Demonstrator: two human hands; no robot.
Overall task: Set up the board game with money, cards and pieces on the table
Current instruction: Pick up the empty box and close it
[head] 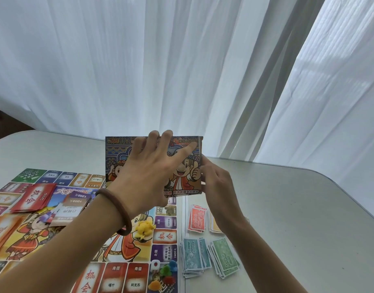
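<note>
Your left hand (148, 166) is spread wide across the printed face of the game box (118, 153), a flat cardboard one with cartoon figures. The fingers are nearly straight, their tips reach its top edge, and the thumb points to the upper right corner. A brown beaded bracelet (120, 210) sits on that wrist. Your right hand (217, 182) has its fingers curled against the box's right edge and grips it there. The box stands upright in the air, above the far right corner of the colourful paper game board (55, 235), which lies flat on the pale grey table (287, 208).

On the board you've got a red card stack (36, 197), an orange card stack (2, 231) at the left edge, purple-topped property cards (76, 206), a heap of small yellow pieces (144, 227), a white die (155, 266) and coloured pawns (166, 269) beside it. Right of the board lie red 10000 notes (196, 218), blue-green 1000 notes (192, 256) and green 500 notes (224, 259). Behind the table hangs a white sheer curtain (181, 60).
</note>
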